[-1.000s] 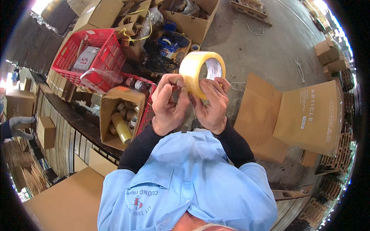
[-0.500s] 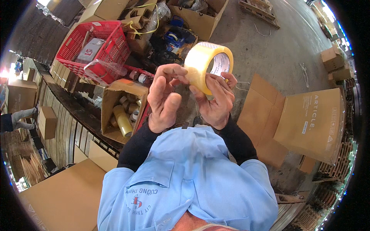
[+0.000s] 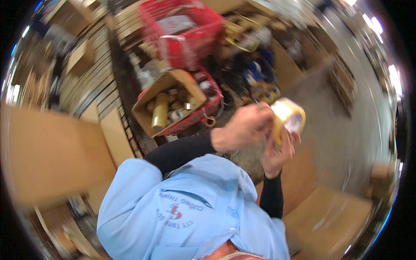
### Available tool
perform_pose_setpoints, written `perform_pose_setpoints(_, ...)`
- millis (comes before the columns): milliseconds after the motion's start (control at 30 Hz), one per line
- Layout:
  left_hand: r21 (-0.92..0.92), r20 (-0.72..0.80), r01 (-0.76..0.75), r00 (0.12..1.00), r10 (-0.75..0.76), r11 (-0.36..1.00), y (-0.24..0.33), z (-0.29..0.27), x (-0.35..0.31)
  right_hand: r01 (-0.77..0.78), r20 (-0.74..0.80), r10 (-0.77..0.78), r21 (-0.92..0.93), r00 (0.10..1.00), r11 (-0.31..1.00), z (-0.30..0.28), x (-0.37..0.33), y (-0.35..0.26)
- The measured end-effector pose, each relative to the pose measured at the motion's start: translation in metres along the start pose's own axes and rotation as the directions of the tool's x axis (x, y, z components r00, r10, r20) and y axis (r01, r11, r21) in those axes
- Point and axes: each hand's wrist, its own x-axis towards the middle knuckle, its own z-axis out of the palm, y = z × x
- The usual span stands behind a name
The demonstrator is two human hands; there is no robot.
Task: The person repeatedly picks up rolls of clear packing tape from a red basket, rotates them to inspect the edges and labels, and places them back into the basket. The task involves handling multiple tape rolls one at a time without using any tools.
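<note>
A wide roll of clear yellowish packing tape (image 3: pixel 281 112) is held up right of the middle, its white inner core facing right. My right hand (image 3: pixel 277 154) grips it from below, with fingers reaching into the core. Against the roll's left side, my left hand (image 3: pixel 245 126) is closed, its fingers curled and pressed together. Motion blur hides what lies between those left fingertips.
At my left stands an open carton (image 3: pixel 141 108) with several tape rolls in it, beside a red plastic basket (image 3: pixel 203 41). Large brown cardboard (image 3: pixel 56 156) fills the far left. Another open carton (image 3: pixel 329 212) lies low on the right.
The view has turned, so everything around has shifted. My left hand has gone from spread fingers to curled ones at the roll. The right hand still holds the tape.
</note>
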Motion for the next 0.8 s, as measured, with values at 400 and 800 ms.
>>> perform_pose_setpoints(400,0.226,-0.589,0.221,0.806,-0.048,0.949,-0.015,-0.053,-0.112,-0.084,0.412,-0.108,0.42,0.905,0.903,0.072,-0.003,-0.039)
perform_pose_setpoints(800,0.445,-0.896,0.563,0.288,0.339,0.696,0.021,-0.123,-0.238,-0.069,0.552,-0.68,0.798,0.482,0.599,0.094,-0.002,-0.094)
